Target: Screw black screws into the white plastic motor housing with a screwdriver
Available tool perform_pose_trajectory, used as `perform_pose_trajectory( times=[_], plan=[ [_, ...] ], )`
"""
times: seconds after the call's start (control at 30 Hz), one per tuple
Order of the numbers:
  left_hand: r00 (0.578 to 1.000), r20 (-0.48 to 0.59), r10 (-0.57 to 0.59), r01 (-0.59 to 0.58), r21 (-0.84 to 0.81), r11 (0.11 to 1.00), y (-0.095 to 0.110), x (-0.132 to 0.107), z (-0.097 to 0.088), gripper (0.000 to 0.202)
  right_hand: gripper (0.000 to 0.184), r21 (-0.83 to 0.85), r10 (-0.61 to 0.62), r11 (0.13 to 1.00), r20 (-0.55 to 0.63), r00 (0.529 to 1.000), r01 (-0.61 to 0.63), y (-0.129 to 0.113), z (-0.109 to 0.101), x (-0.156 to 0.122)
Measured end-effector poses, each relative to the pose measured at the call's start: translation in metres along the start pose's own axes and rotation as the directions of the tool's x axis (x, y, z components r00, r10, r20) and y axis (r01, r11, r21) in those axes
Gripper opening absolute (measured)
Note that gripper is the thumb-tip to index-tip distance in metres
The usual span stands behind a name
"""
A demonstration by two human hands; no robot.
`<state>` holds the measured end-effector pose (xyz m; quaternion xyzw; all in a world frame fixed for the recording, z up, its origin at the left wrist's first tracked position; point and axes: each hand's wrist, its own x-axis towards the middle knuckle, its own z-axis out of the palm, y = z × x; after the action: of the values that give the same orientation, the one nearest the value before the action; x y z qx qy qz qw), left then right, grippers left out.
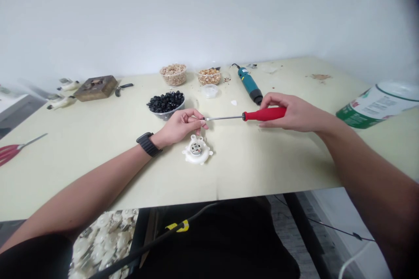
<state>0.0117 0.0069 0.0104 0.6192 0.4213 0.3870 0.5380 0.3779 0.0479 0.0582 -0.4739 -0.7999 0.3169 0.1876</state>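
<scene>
One red screwdriver (265, 113) in right hand (294, 113), tip at left fingers (195, 118).

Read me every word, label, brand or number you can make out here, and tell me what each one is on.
Nothing is legible enough to quote.
Green-and-white tub: printed label, too blurred to read.
Teal electric screwdriver: small yellow mark, too small to read.
Yellow print on black shirt: unreadable.
Red-handled screwdriver: no text visible.

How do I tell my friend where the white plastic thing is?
Find the long pale table, then the person's left hand. Just below that hand sits a white plastic disc with a bumpy edge and a grey round middle, much bigger than the tiny white scrap nearby.
</scene>
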Motion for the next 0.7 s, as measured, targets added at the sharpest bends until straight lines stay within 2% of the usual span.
perform_pose_trajectory(
  times=[0.1, 0.23, 0.33, 0.47, 0.6, 0.7],
  plan=[
    [1.000, -0.001, 0.010, -0.010, 0.002, 1.000, 0.0003, 0.0000, -0.0004, 0.040, 0.050, -0.007, 0.044, 0.999, 0.010, 0.999, -0.044, -0.0011, -0.0006, -0.0008],
    [1.000, -0.002, 0.018, -0.018, -0.006, 1.000, 0.0008, 0.0003, -0.0007, 0.039, 0.055, -0.133, 0.010, 0.991, -0.001, 1.000, -0.010, 0.0015, -0.0022, 0.0011],
    [1.000, -0.008, 0.021, -0.021, -0.005, 1.000, 0.0002, 0.0008, -0.0014, 0.039, 0.052, -0.112, -0.015, 0.994, 0.019, 1.000, 0.017, 0.0047, -0.0017, 0.0019],
    [1.000, -0.012, 0.010, -0.011, -0.013, 1.000, 0.0000, 0.0011, -0.0018, 0.039, 0.061, -0.055, -0.072, 0.996, -0.046, 0.996, 0.070, 0.0050, 0.0003, 0.0006],
    [1.000, -0.005, 0.005, -0.005, -0.019, 1.000, 0.0013, 0.0006, -0.0016, 0.039, 0.049, -0.052, -0.058, 0.997, -0.087, 0.995, 0.053, 0.0011, 0.0010, -0.0004],
    [1.000, 0.004, 0.009, -0.009, -0.026, 1.000, 0.0013, 0.0003, -0.0022, 0.040, 0.048, -0.120, -0.058, 0.992, -0.111, 0.992, 0.044, -0.0006, 0.0016, 0.0006]
  ],
)
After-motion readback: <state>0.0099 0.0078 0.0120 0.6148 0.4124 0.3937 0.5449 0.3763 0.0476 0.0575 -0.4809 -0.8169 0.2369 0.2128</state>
